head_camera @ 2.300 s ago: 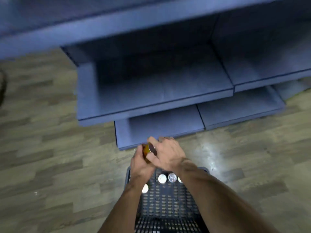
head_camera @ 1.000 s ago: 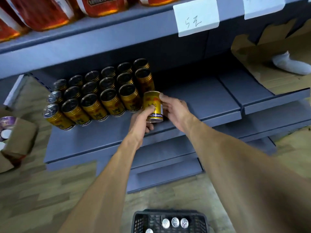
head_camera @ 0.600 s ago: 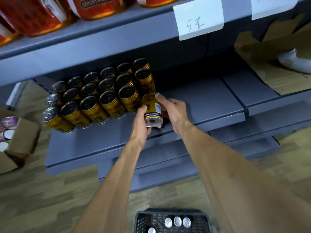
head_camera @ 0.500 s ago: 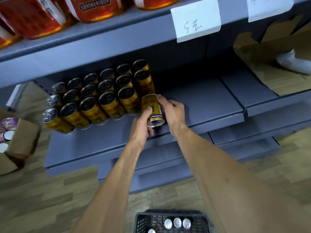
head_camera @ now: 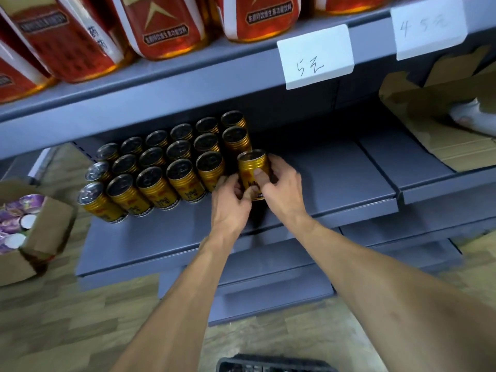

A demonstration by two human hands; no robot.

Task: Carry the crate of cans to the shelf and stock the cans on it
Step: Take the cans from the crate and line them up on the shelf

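Observation:
A gold can (head_camera: 251,167) stands upright on the grey shelf (head_camera: 335,183), just right of the front row of several gold cans (head_camera: 161,167). My left hand (head_camera: 230,202) holds its lower left side. My right hand (head_camera: 281,189) grips it from the right, thumb across the label. The rim of the black crate (head_camera: 273,365) shows at the bottom edge on the floor.
Red packs (head_camera: 166,25) fill the shelf above, with white price tags (head_camera: 316,56) on its edge. A cardboard box of purple-topped items (head_camera: 24,232) sits on the floor at left. Flattened cardboard (head_camera: 429,108) lies on the shelf at right. Lower shelves jut out below.
The can went from tilted in both hands to upright on the shelf at the right end of the front row. The view has moved closer to the shelf.

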